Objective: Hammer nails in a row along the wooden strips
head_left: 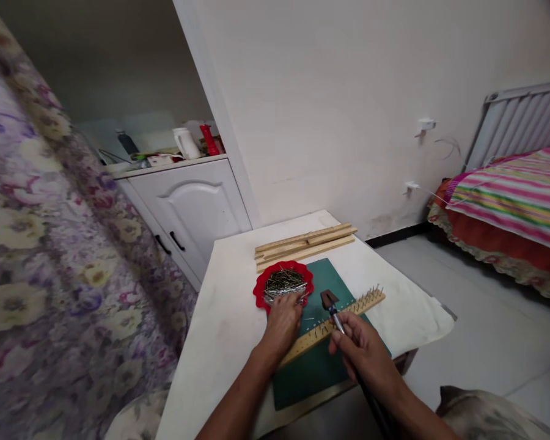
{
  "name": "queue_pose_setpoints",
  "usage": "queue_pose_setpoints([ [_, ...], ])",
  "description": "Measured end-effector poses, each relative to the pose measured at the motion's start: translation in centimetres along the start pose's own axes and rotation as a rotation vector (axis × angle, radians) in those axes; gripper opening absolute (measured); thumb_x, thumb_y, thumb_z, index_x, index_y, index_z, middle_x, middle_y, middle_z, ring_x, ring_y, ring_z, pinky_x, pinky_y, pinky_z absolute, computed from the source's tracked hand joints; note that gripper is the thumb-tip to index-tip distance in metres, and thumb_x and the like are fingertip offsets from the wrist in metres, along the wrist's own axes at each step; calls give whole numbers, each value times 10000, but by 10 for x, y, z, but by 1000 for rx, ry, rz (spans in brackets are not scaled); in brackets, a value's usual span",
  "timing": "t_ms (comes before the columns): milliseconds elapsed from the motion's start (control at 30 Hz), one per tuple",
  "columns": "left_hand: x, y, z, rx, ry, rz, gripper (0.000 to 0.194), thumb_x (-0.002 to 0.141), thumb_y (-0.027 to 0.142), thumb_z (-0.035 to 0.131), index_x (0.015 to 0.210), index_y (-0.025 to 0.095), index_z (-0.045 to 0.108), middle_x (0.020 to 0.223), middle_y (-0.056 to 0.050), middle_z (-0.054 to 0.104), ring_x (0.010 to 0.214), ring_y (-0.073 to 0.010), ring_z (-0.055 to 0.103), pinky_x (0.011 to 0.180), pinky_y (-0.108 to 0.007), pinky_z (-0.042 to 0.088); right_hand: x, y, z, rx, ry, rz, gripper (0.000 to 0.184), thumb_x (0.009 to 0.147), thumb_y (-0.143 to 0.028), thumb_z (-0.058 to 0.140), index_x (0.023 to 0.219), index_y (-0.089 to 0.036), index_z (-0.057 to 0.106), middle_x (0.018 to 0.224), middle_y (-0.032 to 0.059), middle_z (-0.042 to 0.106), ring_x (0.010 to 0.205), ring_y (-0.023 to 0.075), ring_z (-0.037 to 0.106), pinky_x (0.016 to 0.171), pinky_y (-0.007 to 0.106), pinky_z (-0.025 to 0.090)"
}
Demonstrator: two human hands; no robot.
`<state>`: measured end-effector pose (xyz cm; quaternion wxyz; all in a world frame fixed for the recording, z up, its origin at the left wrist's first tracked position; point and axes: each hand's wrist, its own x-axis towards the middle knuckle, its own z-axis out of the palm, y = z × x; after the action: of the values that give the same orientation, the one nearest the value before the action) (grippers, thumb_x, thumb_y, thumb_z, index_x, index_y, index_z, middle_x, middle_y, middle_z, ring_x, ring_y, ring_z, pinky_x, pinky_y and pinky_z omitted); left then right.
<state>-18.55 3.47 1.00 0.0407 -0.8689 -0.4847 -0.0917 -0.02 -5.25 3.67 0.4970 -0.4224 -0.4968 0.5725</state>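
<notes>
Nails (373,292) crowd the stick (300,346) toward two o'clock, fewer toward eight; right hand (369,349) grip squeezes the hammer (337,320), left hand (283,321) grip I can't tell.

So I've got my left hand (284,321) down at the near side of a red scalloped dish (258,292) full of nails (284,281), can't really tell if the fingers have one. My right hand (360,345) is gripping a hammer (337,318), head up, over a wooden strip (302,346) with a bunch of nails poking out. That strip lies across a green mat (309,376) on the white table (220,311), with more wood strips (305,244) behind the dish.
</notes>
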Motion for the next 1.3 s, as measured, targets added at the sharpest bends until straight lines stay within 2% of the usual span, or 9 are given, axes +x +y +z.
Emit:
queue_pose_setpoints([
  [133, -2, -2, -2, -41, -6, -39, 221, 825, 103, 459, 880, 171, 662, 1277, -87, 523, 1160, -224, 449, 955, -401, 332, 0, 0, 0, 9, 1, 14, 181, 843, -372, 523, 880, -201, 475, 616, -68, 593, 278, 25, 379, 293, 138, 262],
  [300, 0, -1, 1, -39, -24, -9, 178, 793, 104, 497, 800, 152, 668, 1296, -95, 512, 1166, -242, 448, 971, -404, 325, 2, 1, 1, -7, -6, 13, 197, 837, -393, 525, 856, -203, 476, 614, -67, 596, 266, 25, 372, 286, 140, 243],
  [500, 7, 0, 2, -1, -56, 40, 273, 793, 84, 463, 977, 141, 656, 1312, -113, 497, 1173, -250, 442, 978, -413, 312, 3, 5, 1, -1, -2, 16, 199, 837, -396, 528, 865, -205, 480, 616, -65, 603, 263, 28, 375, 280, 144, 254],
  [633, 9, 1, -3, 29, -97, 100, 257, 803, 93, 459, 943, 135, 670, 1301, -123, 506, 1177, -248, 443, 972, -411, 306, 3, 5, 1, 0, -9, 17, 214, 828, -406, 536, 871, -203, 480, 605, -69, 597, 260, 28, 378, 280, 144, 254],
  [733, 8, 0, -5, 42, -80, 125, 263, 810, 92, 452, 955, 136, 667, 1322, -121, 493, 1202, -241, 426, 980, -407, 298, 2, 3, 1, -3, -10, 16, 212, 828, -399, 535, 870, -198, 481, 613, -66, 598, 261, 23, 377, 286, 142, 249],
  [833, 5, -1, -5, 43, -60, 107, 274, 795, 82, 466, 984, 143, 654, 1334, -110, 487, 1200, -238, 431, 982, -407, 301, 2, 2, 2, 0, -9, 18, 213, 825, -399, 535, 869, -197, 481, 616, -64, 597, 262, 21, 370, 288, 144, 250],
  [1033, 0, -1, 0, -15, -25, 47, 214, 797, 110, 489, 917, 158, 659, 1306, -100, 513, 1174, -234, 459, 986, -405, 310, 2, 0, 2, -4, 8, 30, 225, 815, -416, 547, 874, -205, 492, 608, -60, 602, 269, 42, 379, 296, 164, 258],
  [1167, 2, 1, 1, -13, -56, -5, 262, 764, 90, 499, 959, 151, 664, 1322, -111, 499, 1189, -249, 447, 985, -409, 311, 2, 2, 1, -5, 1, 18, 205, 827, -403, 539, 871, -208, 493, 620, -61, 609, 271, 43, 385, 297, 164, 257],
  [1300, 5, 4, -3, 16, -93, -11, 306, 792, 82, 450, 1007, 141, 661, 1314, -121, 510, 1173, -254, 459, 979, -407, 310, 2, 3, 1, -10, -3, 13, 208, 831, -402, 529, 881, -206, 480, 617, -70, 602, 261, 32, 374, 289, 151, 256],
])
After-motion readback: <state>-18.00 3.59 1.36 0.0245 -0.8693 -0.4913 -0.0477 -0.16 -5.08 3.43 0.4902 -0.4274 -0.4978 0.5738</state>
